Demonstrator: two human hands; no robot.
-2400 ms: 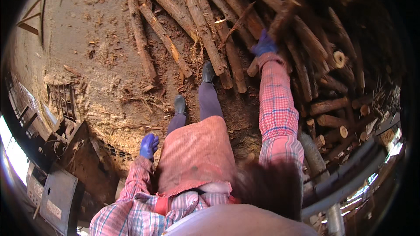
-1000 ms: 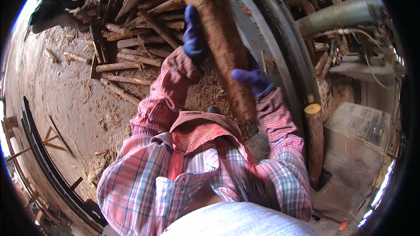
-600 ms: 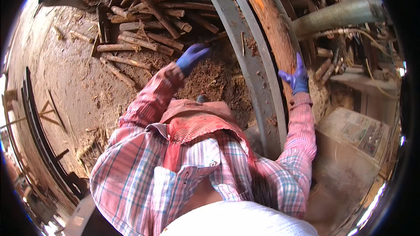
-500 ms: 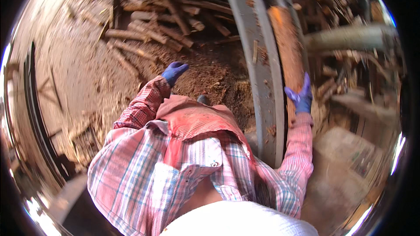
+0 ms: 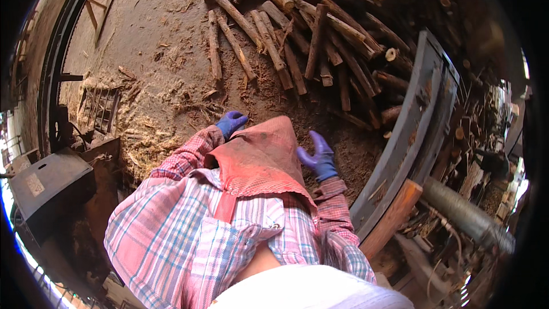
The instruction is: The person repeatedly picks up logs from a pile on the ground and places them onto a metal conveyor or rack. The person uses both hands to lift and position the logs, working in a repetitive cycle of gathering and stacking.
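Trough: a long grey metal channel, the landmark for every place below, slanting from its far raised tip down toward the person's right side.
Peeled log: an orange-brown log lies lengthwise along the right side of the trough's near end; its lower end is hidden by the plaid sleeve, and how deep it sits in the channel cannot be told.
Right hand: the purple-gloved right hand is left of the trough, clear of it and of the log, released, thumb and fingers spread around nothing.
Left hand: the gloved left hand, farther left of the trough, has its fingers together and slightly bent; whether it is clenched cannot be told.
Apron: a reddish apron fills the gap between the hands, left of the trough.
Log pile: rough logs lie heaped and crossing on the ground, left of and beyond the trough's far tip.
Pipe: a thick grey-green pipe is right of the trough's near end.
Metal box: a dark box stands far left of the trough.
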